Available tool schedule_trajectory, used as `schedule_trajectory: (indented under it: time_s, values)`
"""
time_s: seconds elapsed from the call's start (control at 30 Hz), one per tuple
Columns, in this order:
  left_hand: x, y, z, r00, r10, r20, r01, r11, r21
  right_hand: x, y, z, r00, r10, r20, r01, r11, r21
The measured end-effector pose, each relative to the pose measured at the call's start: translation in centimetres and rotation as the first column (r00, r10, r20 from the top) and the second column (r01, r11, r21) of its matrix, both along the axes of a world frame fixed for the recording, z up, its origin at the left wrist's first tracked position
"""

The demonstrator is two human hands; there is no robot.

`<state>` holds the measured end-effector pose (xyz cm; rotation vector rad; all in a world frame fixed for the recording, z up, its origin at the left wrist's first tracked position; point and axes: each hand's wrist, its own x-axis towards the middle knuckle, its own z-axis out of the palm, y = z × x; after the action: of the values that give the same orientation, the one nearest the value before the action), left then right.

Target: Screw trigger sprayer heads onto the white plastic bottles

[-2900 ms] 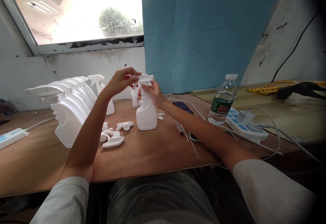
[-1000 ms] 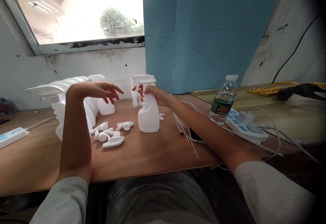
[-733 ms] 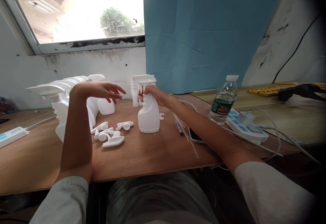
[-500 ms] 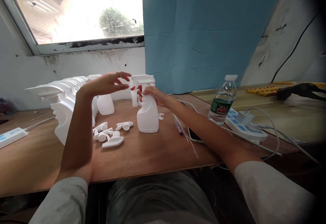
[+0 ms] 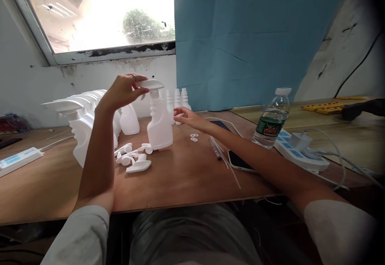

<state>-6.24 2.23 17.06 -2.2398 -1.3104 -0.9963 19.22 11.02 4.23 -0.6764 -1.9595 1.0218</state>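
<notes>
My left hand [image 5: 128, 90] grips the trigger head of a white spray bottle [image 5: 161, 126] from above and holds it upright at the middle of the table. Just right of that bottle, my right hand [image 5: 187, 118] has its fingers apart and holds nothing. Behind it stand several white bottles without heads [image 5: 184, 98]. Loose white trigger heads [image 5: 138, 164] lie in front of the held bottle. On the left, a row of white spray bottles with heads fitted [image 5: 78, 130] is partly hidden by my left forearm.
Small white rings [image 5: 194, 137], a pen [image 5: 215, 151], thin white tubes [image 5: 230, 166] and a phone [image 5: 240, 161] lie to the right. Beyond my right forearm are a water bottle [image 5: 271, 120] and a power strip [image 5: 300, 154] with cables. Another power strip [image 5: 19, 160] lies far left.
My right hand has let go of the spray bottle and moved slightly aside. My left hand has taken hold of its head, and the bottle has shifted left and up a little.
</notes>
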Motion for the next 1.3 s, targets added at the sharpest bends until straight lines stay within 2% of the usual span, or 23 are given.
schedule_trajectory:
  time_s: [0.07,0.17,0.23,0.33,0.43,0.53,0.73,0.87,1.03,1.1,1.2,1.27,1.3]
  values:
    - [-1.0,-0.5,0.4,0.996,0.086,0.014,-0.085,0.996,-0.017,1.0,0.6,-1.4,0.995,-0.095,0.042,0.095,0.995,-0.012]
    - [-2.1,-0.7,0.6,0.985,0.170,0.043,-0.166,0.983,-0.080,2.2,1.2,-3.6,0.977,-0.146,0.153,0.155,0.987,-0.051]
    - [-2.6,-0.3,0.4,0.974,0.214,0.080,-0.202,0.970,-0.132,2.7,1.5,-4.9,0.941,-0.176,0.288,0.183,0.983,0.001]
    - [-3.5,1.0,-0.2,0.945,0.308,0.110,-0.282,0.939,-0.198,2.7,1.6,-6.6,0.847,-0.169,0.504,0.106,0.983,0.151]
    - [-4.6,2.5,-0.9,0.901,0.424,0.094,-0.392,0.887,-0.244,2.5,1.4,-7.6,0.766,-0.194,0.613,-0.019,0.946,0.322]
    - [-5.7,3.8,-1.5,0.857,0.505,0.106,-0.471,0.849,-0.240,2.3,1.1,-8.0,0.708,-0.266,0.654,-0.097,0.881,0.463]
    - [-6.8,4.7,-2.3,0.767,0.596,0.236,-0.539,0.799,-0.266,2.3,0.4,-8.1,0.658,-0.329,0.677,-0.134,0.835,0.534]
    - [-7.4,5.1,-2.8,0.748,0.595,0.296,-0.530,0.803,-0.274,2.2,0.0,-8.0,0.634,-0.352,0.689,-0.142,0.822,0.551]
    - [-8.0,5.5,-3.2,0.759,0.560,0.331,-0.493,0.828,-0.269,2.2,0.0,-8.0,0.626,-0.359,0.693,-0.150,0.816,0.558]
    - [-7.6,5.2,-3.1,0.750,0.558,0.355,-0.493,0.829,-0.263,2.2,0.0,-8.1,0.631,-0.362,0.687,-0.158,0.806,0.570]
    - [-6.4,4.1,-2.3,0.707,0.610,0.358,-0.550,0.792,-0.264,2.3,0.2,-8.0,0.651,-0.337,0.680,-0.180,0.802,0.570]
    - [-5.2,2.9,-1.4,0.704,0.646,0.295,-0.589,0.763,-0.266,2.5,0.4,-7.7,0.667,-0.300,0.682,-0.189,0.817,0.544]
    - [-4.5,2.3,-1.0,0.725,0.647,0.237,-0.589,0.760,-0.273,2.6,0.6,-7.5,0.674,-0.283,0.682,-0.187,0.828,0.528]
